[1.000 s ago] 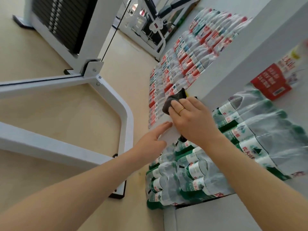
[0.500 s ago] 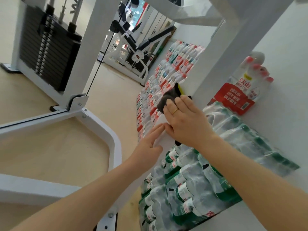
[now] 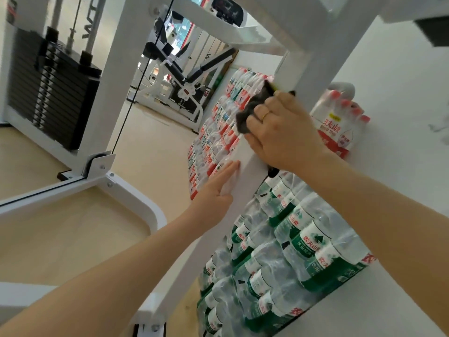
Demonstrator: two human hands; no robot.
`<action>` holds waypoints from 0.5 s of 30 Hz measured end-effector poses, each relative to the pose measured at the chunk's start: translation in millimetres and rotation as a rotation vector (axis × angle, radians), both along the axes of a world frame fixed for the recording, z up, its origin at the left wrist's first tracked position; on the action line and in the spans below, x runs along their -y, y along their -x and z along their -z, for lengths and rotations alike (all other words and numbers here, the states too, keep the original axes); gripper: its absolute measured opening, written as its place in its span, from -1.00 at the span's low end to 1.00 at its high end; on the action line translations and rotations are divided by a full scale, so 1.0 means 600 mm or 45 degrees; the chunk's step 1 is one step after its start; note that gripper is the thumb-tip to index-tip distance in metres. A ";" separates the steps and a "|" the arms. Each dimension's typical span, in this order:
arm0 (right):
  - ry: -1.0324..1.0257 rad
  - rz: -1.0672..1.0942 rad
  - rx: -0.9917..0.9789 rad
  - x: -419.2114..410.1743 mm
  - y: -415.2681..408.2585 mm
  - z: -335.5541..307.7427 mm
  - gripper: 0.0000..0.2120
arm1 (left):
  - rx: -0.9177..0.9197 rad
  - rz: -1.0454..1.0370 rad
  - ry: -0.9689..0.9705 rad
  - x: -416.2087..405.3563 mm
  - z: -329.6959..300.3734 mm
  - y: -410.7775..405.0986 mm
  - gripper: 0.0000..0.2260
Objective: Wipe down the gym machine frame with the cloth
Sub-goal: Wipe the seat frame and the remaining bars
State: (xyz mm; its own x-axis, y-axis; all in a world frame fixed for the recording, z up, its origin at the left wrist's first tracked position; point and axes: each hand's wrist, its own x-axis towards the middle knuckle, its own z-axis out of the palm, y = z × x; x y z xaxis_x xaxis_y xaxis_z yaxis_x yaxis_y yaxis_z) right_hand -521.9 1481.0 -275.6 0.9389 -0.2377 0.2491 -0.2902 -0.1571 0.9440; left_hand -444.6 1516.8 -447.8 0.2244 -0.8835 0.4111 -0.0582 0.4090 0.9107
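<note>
Head view: right hand (image 3: 281, 132) presses dark cloth (image 3: 252, 110) flat against white upright frame post (image 3: 245, 181), fingers curled over it. Left hand (image 3: 216, 188), fingers straight, braces post just below. Post's long axis runs up and away; unwiped length likely above right hand.

Beige floor (image 3: 150, 152) bears shrink-wrapped water bottle packs (image 3: 286, 259) and weight stack (image 3: 48, 93).

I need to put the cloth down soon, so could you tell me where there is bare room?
Bare floor lies between the weight stack and the red-label bottle rows. Right of the frame post, green-label packs crowd the wall.
</note>
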 end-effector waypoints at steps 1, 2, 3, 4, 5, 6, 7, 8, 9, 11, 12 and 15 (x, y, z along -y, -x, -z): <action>-0.029 0.006 -0.093 0.000 0.002 0.014 -0.55 | -0.007 0.007 -0.002 -0.001 0.007 0.000 -0.29; -0.049 0.012 -0.175 -0.001 0.002 0.022 -0.56 | 0.000 -0.005 -0.006 -0.001 0.014 0.002 -0.30; -0.054 0.020 -0.231 -0.003 0.002 0.023 -0.56 | 0.028 -0.036 -0.019 -0.001 0.020 0.003 -0.31; -0.045 0.022 -0.249 -0.003 0.001 0.018 -0.57 | 0.064 -0.069 -0.040 -0.001 0.026 0.005 -0.31; -0.016 0.019 -0.228 -0.002 0.001 0.008 -0.58 | 0.088 -0.089 -0.060 -0.001 0.033 0.008 -0.32; 0.031 0.017 -0.158 -0.001 -0.001 -0.006 -0.58 | 0.098 -0.086 -0.074 0.000 0.041 0.010 -0.32; 0.081 0.004 -0.056 0.000 -0.001 -0.021 -0.59 | 0.107 -0.071 -0.079 0.001 0.049 0.012 -0.32; 0.106 -0.011 0.046 0.003 -0.001 -0.031 -0.60 | 0.116 -0.059 -0.075 0.003 0.056 0.014 -0.32; 0.110 -0.028 0.120 0.006 -0.002 -0.035 -0.60 | 0.119 -0.059 -0.063 0.005 0.061 0.016 -0.33; 0.085 -0.070 0.183 0.011 -0.005 -0.018 -0.61 | 0.100 -0.074 -0.043 0.010 0.070 0.016 -0.35; 0.060 -0.096 0.171 0.011 -0.006 0.002 -0.62 | 0.086 -0.086 -0.052 0.011 0.075 0.016 -0.37; 0.024 -0.093 0.032 0.013 0.002 0.094 -0.70 | 0.092 -0.111 -0.135 0.007 0.118 0.017 -0.37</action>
